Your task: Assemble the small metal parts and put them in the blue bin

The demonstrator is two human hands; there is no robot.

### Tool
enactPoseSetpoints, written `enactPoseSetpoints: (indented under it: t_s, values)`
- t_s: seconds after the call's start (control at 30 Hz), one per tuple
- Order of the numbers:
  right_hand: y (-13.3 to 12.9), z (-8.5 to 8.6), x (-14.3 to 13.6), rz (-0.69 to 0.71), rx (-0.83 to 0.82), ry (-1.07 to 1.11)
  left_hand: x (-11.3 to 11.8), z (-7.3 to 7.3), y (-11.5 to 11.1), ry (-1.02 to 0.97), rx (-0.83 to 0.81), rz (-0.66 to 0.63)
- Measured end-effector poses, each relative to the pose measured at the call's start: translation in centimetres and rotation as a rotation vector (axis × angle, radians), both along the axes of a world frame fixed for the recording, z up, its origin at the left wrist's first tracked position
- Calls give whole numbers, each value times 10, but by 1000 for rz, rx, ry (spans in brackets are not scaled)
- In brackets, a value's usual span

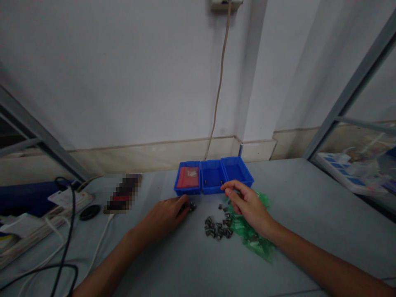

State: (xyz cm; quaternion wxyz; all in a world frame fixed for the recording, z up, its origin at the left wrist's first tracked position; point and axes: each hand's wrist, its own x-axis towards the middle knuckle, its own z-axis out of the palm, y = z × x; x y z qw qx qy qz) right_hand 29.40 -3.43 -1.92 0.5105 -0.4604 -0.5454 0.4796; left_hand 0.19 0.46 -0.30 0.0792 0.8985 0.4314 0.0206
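Left grip [167,212]: rests on worktop [173,264], left of and slightly beyond screw pile [219,229]. Curls over a few loose screws [192,206], partly visible past the fingertips; cannot tell firm grasp from mere covering.

Right grip [246,202]: hangs right of and beyond screw pile, over green plastic bag [258,245], with fingers bent and thumb close to index finger. Reaches with fingertips to near edge of middle blue bin [212,190]; cannot tell pinched screw from bare fingers.

Screw pile itself: lies loosely heaped on worktop, close against the bag at its right. Just beyond screw pile: a couple of stray screws [220,206].

Farther beyond screw pile: three blue bins side by side. In left blue bin [188,191]: red packet [183,178], with pale bits on it. In middle blue bin: small dark pieces [205,182], too small to identify. At right end: right blue bin [236,170].

Well left of screw pile: pixelated object [123,194], white cable [100,243], black disc [90,212]. Farthest beyond: pale wall [154,74] with hanging cord [221,78].
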Motion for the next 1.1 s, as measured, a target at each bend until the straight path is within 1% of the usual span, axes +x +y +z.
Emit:
enactPoseSetpoints:
  t_s: [0.03, 0.2, 0.3, 0.37, 0.47, 0.57, 0.67, 0.77, 0.9, 1.0, 1.1]
  values:
    - [-1, 0, 0, 7, 50, -64, 1, 1, 0, 1, -6, 4]
    - [-6, 0, -1, -91, 392, -410, 2, 3, -1, -6, -10, 13]
    - [-9, 0, -2, -111, 504, -580, 1, 2, -1, -2, 1, 3]
    - [-11, 1, -1, -95, 520, -615, 1, 1, 0, 5, 8, 4]
    - [-11, 4, -1, -46, 480, -563, 0, -2, 1, -2, 9, 7]
    - [-9, 5, -1, -11, 406, -478, -1, -4, 2, -26, 9, 2]
    - [-5, 2, -2, -2, 266, -312, -3, -4, 1, -28, 10, 3]
    - [-1, -3, -2, 53, 97, -100, -3, -3, 0, -13, 16, 5]
    - [4, -7, -1, 78, -50, 78, -1, -3, 1, -22, 7, -3]
    - [4, -5, -1, 70, -91, 139, 0, -2, 1, -8, 8, 9]
    - [2, -2, -1, 52, -27, 52, 0, -1, 0, 3, -3, 12]
